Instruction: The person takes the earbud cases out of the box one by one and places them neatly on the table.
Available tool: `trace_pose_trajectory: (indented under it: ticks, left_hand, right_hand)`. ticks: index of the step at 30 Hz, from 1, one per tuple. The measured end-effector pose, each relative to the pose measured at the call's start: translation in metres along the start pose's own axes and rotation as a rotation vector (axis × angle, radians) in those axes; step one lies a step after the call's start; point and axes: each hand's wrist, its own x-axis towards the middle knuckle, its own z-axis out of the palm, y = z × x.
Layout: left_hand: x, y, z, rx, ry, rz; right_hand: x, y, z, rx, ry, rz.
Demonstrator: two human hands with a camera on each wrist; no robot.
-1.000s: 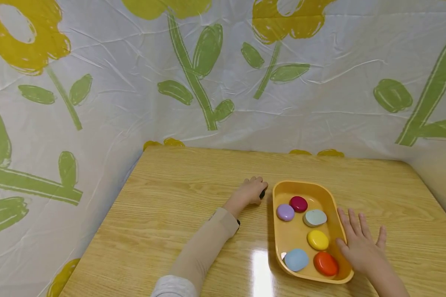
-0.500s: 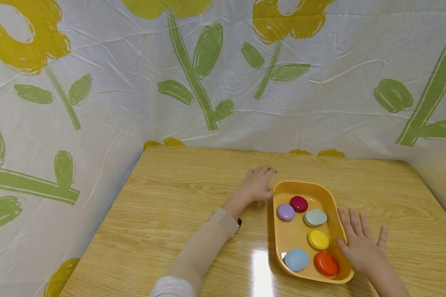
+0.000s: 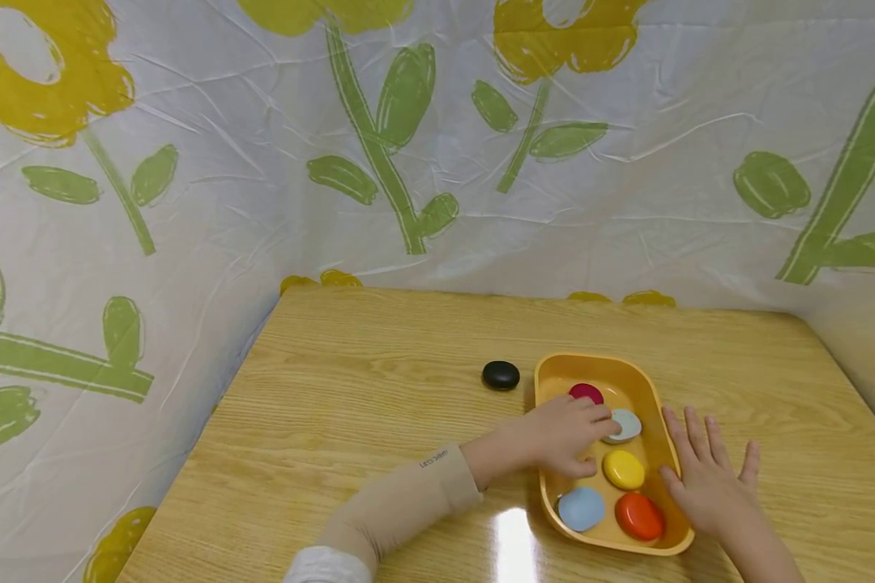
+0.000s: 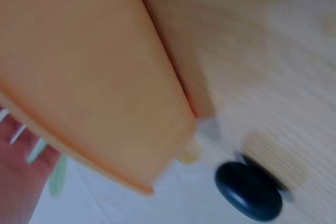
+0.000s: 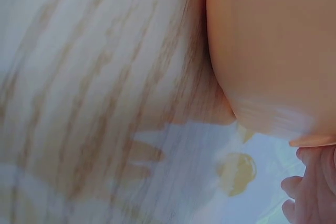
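In the head view my left hand (image 3: 565, 437) reaches over an orange tray (image 3: 543, 368), fingers loosely bent. Its fingertips lie at a pale grey-green stone (image 3: 627, 425); whether they touch it I cannot tell. A crimson stone (image 3: 586, 393) shows just beyond the hand, and the spot of the lilac one is hidden beneath it. Nearer me in the tray lie yellow (image 3: 624, 470), light blue (image 3: 582, 508) and orange-red (image 3: 639, 517) stones. My right hand (image 3: 714, 486) rests spread against the tray's right rim. A smooth black stone (image 3: 501, 375) sits on the table, left of the tray.
The wooden table (image 3: 350, 389) spreads left and right of the tray. A white cloth (image 3: 226, 202) with printed flowers hangs behind it and along its left. The tray's outer wall (image 4: 100, 72) fills much of the left wrist view.
My left hand has let go of the black stone, leaving it on the table. It has then moved right and nearer me, over the tray. The right hand stays put.
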Motion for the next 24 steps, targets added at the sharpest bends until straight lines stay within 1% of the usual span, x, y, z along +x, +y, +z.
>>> trace_pose_trajectory:
  ticks: [2,4,7,10,13,15,18,22,24]
  left_hand:
    - [0.0,0.008,0.0,-0.02,-0.097,0.063]
    - [0.0,0.015,0.001,-0.037,-0.198,0.1]
    - [0.001,0.023,0.002,-0.047,-0.314,0.105]
    - [0.001,0.03,0.005,-0.031,-0.386,0.087]
    - [0.001,0.035,0.008,-0.019,-0.428,0.063]
    - [0.002,0.038,0.011,-0.015,-0.443,0.048]
    - [0.004,0.039,0.013,-0.046,-0.456,0.035]
    - [0.007,0.039,0.013,-0.098,-0.481,0.05]
    - [0.008,0.04,0.012,-0.109,-0.489,0.064]
  right_hand:
    - [0.0,0.0,0.0,-0.005,0.001,0.001]
    - [0.0,0.0,-0.001,-0.007,0.003,0.002]
    - [0.0,-0.001,-0.001,-0.002,0.003,0.005]
    - [0.0,-0.001,-0.001,0.005,0.004,0.006]
    - [0.0,-0.002,-0.001,0.007,0.005,0.005]
    - [0.0,-0.002,-0.002,0.01,0.0,0.008]
    - [0.001,-0.001,-0.002,0.011,-0.011,0.014]
    - [0.001,-0.001,-0.002,0.016,-0.011,0.018]
    - [0.001,-0.001,-0.002,0.019,-0.016,0.019]
